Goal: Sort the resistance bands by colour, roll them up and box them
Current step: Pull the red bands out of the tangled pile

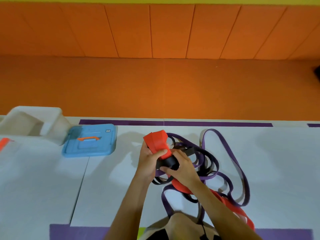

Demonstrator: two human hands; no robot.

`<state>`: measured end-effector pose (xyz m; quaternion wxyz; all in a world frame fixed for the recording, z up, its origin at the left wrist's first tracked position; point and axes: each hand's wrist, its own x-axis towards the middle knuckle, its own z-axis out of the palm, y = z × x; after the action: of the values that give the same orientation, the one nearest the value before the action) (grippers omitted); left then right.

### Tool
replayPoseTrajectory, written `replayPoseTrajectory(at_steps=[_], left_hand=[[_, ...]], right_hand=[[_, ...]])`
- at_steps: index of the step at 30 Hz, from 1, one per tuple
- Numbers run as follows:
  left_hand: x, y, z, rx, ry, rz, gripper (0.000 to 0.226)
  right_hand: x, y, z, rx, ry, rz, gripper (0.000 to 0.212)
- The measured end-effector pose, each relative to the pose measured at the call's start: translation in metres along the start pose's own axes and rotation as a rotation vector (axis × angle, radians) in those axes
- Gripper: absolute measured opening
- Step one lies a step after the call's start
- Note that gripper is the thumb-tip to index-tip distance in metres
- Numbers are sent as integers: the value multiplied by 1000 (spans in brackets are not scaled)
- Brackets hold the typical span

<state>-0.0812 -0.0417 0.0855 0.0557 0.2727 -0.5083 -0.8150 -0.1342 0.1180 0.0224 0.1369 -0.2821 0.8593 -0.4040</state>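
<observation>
The task looks to be at an early stage. The left hand (148, 161) grips a folded bundle of the red band (155, 142), thumb pressed on its near face. The rest of that band trails off the bundle, runs under the right forearm and lies along the floor mat (43, 179) toward the near right. The right hand (182, 168) curls round a short wad of black band (168, 162) just below the red bundle, thumb on the near side and fingers over the far side. The two hands touch around the bundles in the middle of the view.

Under and to the right of the hands, the purple bands (225, 172) sprawl in loose loops, mixed with more black loops. So the colours are not yet separated, and only the red band shows any rolling, and that only partly.

The pale box (34, 122) stands at the far left, well apart from the pile. Its blue lid (90, 142) lies flat on the mat just beside it. No coloured band shows inside the box, though that corner is blurred. My judgement is that finishing the red roll, untangling and rolling the purple and black bands, and all the boxing are left to do.
</observation>
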Motion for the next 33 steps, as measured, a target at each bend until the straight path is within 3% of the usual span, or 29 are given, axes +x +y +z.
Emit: replayPoseTrajectory(at_steps=[3,9,12,15,18,21,25,28,30,33], left_hand=[[-5,2,-2,-33,38,15,61],[-5,14,-13,-185,152,33,63],[-7,22,-24,-232,210,51,69],[-3,34,-46,-376,236,98,59],[1,44,-60,-351,210,126,55],[-5,43,-61,-304,139,150,56],[-16,46,-64,-345,10,161,63],[-23,57,-69,-372,-49,162,63],[-28,62,-69,-378,-63,175,60],[-35,62,-65,-366,-50,198,55]], right_hand=[[-1,-1,6,-136,23,20,55],[-13,-3,17,-253,136,-52,67],[-29,12,11,-387,200,-120,55],[-58,36,4,-568,86,-170,38],[-85,51,4,-681,-56,-28,41],[-91,41,14,-618,-57,142,62],[-66,4,24,-328,145,120,78],[-39,-21,30,-179,60,197,86],[-25,-27,31,-161,23,213,72],[-12,-29,24,-199,83,198,29]])
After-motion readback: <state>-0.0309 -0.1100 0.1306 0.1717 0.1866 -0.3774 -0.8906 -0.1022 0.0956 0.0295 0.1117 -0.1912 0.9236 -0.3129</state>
